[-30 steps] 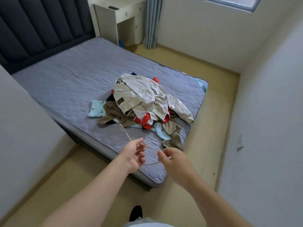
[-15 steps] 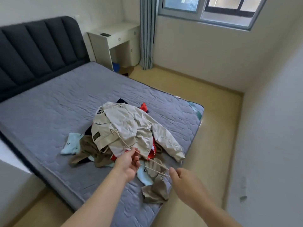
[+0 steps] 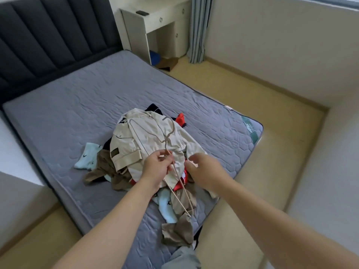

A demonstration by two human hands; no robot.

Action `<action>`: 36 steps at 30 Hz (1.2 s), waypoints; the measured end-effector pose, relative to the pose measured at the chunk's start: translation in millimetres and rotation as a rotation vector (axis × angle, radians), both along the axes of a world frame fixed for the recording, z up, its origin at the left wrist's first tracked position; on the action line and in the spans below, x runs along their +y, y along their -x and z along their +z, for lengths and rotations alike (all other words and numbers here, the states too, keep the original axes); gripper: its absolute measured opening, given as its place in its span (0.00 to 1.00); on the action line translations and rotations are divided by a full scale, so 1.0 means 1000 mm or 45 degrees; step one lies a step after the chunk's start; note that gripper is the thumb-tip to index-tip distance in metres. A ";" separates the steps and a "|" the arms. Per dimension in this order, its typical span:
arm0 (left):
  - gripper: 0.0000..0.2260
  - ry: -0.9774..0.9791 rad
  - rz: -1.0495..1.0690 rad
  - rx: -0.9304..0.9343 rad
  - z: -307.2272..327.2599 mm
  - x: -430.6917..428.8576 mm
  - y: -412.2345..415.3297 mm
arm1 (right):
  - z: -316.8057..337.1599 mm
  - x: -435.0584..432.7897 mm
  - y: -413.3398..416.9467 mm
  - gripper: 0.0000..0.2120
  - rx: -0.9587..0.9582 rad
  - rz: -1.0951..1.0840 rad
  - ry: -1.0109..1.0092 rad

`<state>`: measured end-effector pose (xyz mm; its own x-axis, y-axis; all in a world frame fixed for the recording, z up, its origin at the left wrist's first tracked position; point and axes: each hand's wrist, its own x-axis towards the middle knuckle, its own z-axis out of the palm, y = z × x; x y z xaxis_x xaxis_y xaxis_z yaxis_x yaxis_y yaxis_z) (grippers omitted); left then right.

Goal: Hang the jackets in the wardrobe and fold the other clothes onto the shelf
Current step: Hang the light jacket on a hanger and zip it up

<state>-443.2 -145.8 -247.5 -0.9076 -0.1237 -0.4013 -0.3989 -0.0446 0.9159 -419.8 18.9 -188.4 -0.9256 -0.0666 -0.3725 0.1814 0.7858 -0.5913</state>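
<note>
Wire, thin and beige, forms the hanger (image 3: 181, 183); your left hand (image 3: 155, 167) has a pinch grip on it just below the twisted neck. Your right hand (image 3: 204, 169) hovers beside it, grip open, fingers loose. The smooth beige jacket (image 3: 147, 136), with an olive sleeve patch, tops the crumpled pile near the quilted grey bed's (image 3: 77, 105) near right corner.

Grey mattress (image 3: 77, 105), dark headboard (image 3: 48, 35), white desk (image 3: 155, 20), curtain (image 3: 198, 30)
</note>
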 end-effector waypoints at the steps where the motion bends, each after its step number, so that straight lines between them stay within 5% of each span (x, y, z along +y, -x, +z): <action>1: 0.02 0.100 -0.049 0.037 -0.008 0.006 0.006 | 0.000 -0.003 0.018 0.25 -0.007 0.002 0.044; 5: 0.03 0.311 -0.264 0.123 -0.044 0.021 0.044 | -0.018 -0.010 0.094 0.13 -0.108 -0.101 0.258; 11: 0.03 0.263 -0.346 -0.028 -0.088 0.028 0.103 | -0.076 -0.011 0.178 0.17 -0.300 -0.451 0.577; 19: 0.07 0.344 -0.494 -0.229 -0.136 0.001 0.179 | -0.133 -0.003 0.236 0.22 -0.344 -0.530 0.543; 27: 0.09 1.051 -0.259 -0.696 -0.232 -0.076 0.241 | -0.193 -0.006 0.251 0.24 -0.445 -0.447 0.376; 36: 0.26 1.117 -0.380 -1.089 -0.300 -0.109 0.275 | -0.251 -0.014 0.252 0.25 -0.550 -0.482 0.451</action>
